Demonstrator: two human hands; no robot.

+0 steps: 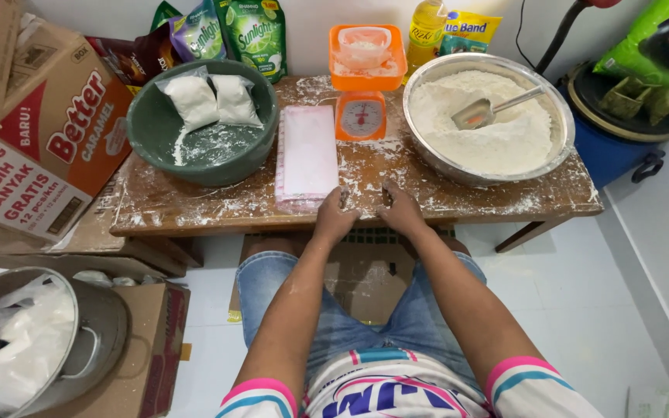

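Head view: left hand (335,215) and right hand (398,209) rest at the near edge of the floured desk (195,205), fingers curled narrow, holding nothing visible. Pink bag stack (307,155) lies just left; orange scale (364,93) stands farther back.

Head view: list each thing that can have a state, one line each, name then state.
left hand: empty, resting at the table's front edge
right hand: empty, resting on the table beside the left
metal bowl: heaped with flour, scoop lying in it
green bowl: holds two filled bags
orange scale: container on top
stack of plastic bags: flat, unfilled
wooden table: dusted with flour
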